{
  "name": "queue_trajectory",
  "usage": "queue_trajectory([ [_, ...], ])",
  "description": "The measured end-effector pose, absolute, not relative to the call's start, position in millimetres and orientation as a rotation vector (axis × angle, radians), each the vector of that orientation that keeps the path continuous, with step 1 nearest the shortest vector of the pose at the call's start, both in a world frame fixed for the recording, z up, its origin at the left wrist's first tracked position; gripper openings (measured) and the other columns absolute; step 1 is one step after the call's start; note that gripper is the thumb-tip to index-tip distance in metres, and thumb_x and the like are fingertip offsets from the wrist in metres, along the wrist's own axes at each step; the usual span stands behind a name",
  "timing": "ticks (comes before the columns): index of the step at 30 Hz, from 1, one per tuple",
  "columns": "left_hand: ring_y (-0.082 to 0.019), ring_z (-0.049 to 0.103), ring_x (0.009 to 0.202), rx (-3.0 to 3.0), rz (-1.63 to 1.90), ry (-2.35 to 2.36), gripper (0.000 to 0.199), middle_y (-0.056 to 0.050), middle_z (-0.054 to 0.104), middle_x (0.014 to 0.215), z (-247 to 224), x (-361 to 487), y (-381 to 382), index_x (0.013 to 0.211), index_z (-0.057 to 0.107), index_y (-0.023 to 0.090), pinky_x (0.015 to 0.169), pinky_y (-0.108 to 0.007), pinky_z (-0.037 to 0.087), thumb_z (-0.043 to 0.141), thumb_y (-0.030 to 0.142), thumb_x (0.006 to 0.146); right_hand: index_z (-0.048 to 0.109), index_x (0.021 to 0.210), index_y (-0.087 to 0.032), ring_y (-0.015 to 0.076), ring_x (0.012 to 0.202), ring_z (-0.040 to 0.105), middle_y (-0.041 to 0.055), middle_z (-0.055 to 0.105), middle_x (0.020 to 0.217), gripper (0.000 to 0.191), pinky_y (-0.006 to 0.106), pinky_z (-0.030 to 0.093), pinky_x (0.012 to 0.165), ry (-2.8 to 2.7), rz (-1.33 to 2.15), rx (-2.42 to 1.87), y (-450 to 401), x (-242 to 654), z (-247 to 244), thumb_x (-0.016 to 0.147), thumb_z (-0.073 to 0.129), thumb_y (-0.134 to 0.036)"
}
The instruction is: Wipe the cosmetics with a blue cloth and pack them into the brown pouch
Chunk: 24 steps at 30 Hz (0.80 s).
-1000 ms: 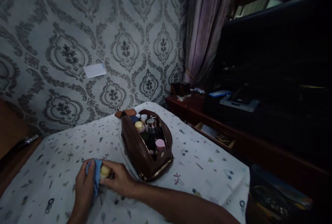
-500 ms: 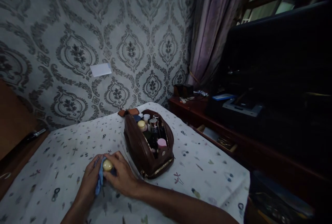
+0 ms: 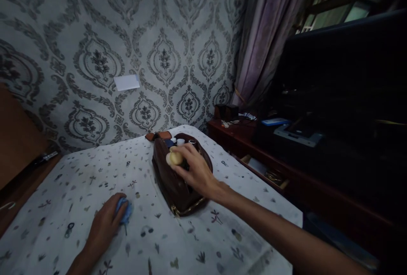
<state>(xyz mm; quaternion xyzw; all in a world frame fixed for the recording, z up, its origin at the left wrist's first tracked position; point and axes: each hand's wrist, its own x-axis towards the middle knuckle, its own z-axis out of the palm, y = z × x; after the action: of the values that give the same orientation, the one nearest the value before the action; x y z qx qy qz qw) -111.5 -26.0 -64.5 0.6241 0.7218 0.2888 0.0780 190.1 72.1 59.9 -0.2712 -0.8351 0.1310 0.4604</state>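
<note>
My left hand is closed around a crumpled blue cloth, low over the printed cover on the left. My right hand reaches over the opening of a brown toiletry bag. Its thumb and fingers are around a small container with a rounded gold cap, at the bag's left rim. A paler rounded shape shows just beside this cap. White-capped bottles stand in the bag behind my fingers. My hand hides most of the other contents.
The bag stands on a white printed bedspread. Right of it are a dark red desk, an open drawer and a large black screen. Patterned wallpaper and a purple curtain lie behind. A brown board is at left.
My right hand has carried the gold-capped container from beside my left hand up and right to the bag's opening. My left hand has kept the blue cloth, now lower and apart.
</note>
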Motion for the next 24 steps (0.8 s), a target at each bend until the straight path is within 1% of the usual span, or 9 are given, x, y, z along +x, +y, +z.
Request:
queue_trajectory([
  [3, -0.028, 0.065, 0.106, 2.058, 0.783, 2.18, 0.042, -0.007, 0.07, 0.111, -68, -108, -27, 0.108, 0.064, 0.025, 0.082, -0.039, 0.055, 0.037, 0.053, 0.093, 0.06, 0.117, -0.02, 0.0218, 0.101, 0.059, 0.0083, 0.061, 0.11, 0.028, 0.035, 0.047, 0.088, -2.242, 0.088, -0.872, 93, 197, 63, 0.09, 0.062, -0.017],
  [6, -0.028, 0.064, 0.106, 2.153, 0.671, 2.22, 0.043, -0.009, 0.069, 0.109, -69, -106, -27, 0.109, 0.065, 0.024, 0.079, -0.038, 0.056, 0.032, 0.048, 0.096, 0.064, 0.111, -0.019, 0.0263, 0.11, 0.055, 0.0098, 0.066, 0.108, 0.021, 0.041, 0.038, 0.097, -2.422, -0.16, -0.984, 105, 196, 68, 0.09, 0.064, -0.02],
  [9, -0.026, 0.065, 0.106, 2.164, 0.582, 2.253, 0.044, -0.009, 0.069, 0.113, -67, -109, -25, 0.113, 0.064, 0.024, 0.077, -0.037, 0.056, 0.029, 0.045, 0.097, 0.065, 0.111, -0.019, 0.029, 0.117, 0.052, 0.0094, 0.07, 0.109, 0.02, 0.046, 0.03, 0.103, -2.544, -0.274, -1.069, 111, 193, 73, 0.093, 0.061, -0.025],
  [12, -0.026, 0.063, 0.107, 2.181, 0.592, 2.3, 0.046, -0.01, 0.068, 0.115, -64, -117, -21, 0.117, 0.062, 0.022, 0.08, -0.037, 0.056, 0.026, 0.044, 0.099, 0.065, 0.11, -0.018, 0.0304, 0.119, 0.051, 0.0104, 0.072, 0.108, 0.019, 0.049, 0.025, 0.103, -2.657, -0.345, -1.13, 113, 187, 76, 0.093, 0.058, -0.025],
  [14, -0.027, 0.061, 0.108, 2.186, 0.594, 2.369, 0.05, -0.012, 0.067, 0.116, -62, -123, -17, 0.122, 0.061, 0.019, 0.086, -0.04, 0.054, 0.028, 0.047, 0.098, 0.065, 0.107, -0.017, 0.0305, 0.117, 0.052, 0.0116, 0.072, 0.108, 0.017, 0.051, 0.025, 0.103, -2.711, -0.376, -1.167, 114, 184, 76, 0.095, 0.053, -0.022],
  [17, -0.033, 0.055, 0.118, 2.13, 0.484, 2.488, 0.059, -0.016, 0.061, 0.128, -64, -129, -13, 0.135, 0.055, 0.015, 0.095, -0.049, 0.049, 0.033, 0.053, 0.095, 0.064, 0.107, -0.016, 0.0302, 0.111, 0.055, 0.0127, 0.072, 0.107, 0.019, 0.053, 0.024, 0.102, -2.739, -0.382, -1.192, 116, 179, 72, 0.096, 0.049, -0.018],
  [20, -0.035, 0.047, 0.132, 2.062, 0.35, 2.469, 0.063, -0.016, 0.052, 0.144, -70, -134, -14, 0.147, 0.045, 0.019, 0.102, -0.055, 0.044, 0.033, 0.054, 0.095, 0.063, 0.109, -0.016, 0.0304, 0.108, 0.056, 0.0132, 0.072, 0.105, 0.02, 0.054, 0.025, 0.101, -2.739, -0.372, -1.179, 120, 178, 68, 0.093, 0.052, -0.015],
  [22, -0.032, 0.046, 0.134, 2.089, 0.279, 2.414, 0.058, -0.014, 0.05, 0.147, -71, -139, -16, 0.148, 0.044, 0.022, 0.104, -0.053, 0.042, 0.032, 0.047, 0.097, 0.063, 0.11, -0.015, 0.0308, 0.109, 0.056, 0.0138, 0.072, 0.106, 0.02, 0.054, 0.027, 0.101, -2.734, -0.358, -1.158, 122, 179, 68, 0.092, 0.054, -0.015],
  [24, -0.031, 0.044, 0.135, 2.154, 0.23, 2.41, 0.052, -0.014, 0.051, 0.147, -68, -145, -17, 0.146, 0.048, 0.023, 0.106, -0.053, 0.04, 0.028, 0.035, 0.099, 0.062, 0.112, -0.014, 0.0317, 0.111, 0.056, 0.0151, 0.07, 0.109, 0.022, 0.055, 0.03, 0.101, -2.723, -0.351, -1.142, 122, 183, 70, 0.091, 0.056, -0.016],
])
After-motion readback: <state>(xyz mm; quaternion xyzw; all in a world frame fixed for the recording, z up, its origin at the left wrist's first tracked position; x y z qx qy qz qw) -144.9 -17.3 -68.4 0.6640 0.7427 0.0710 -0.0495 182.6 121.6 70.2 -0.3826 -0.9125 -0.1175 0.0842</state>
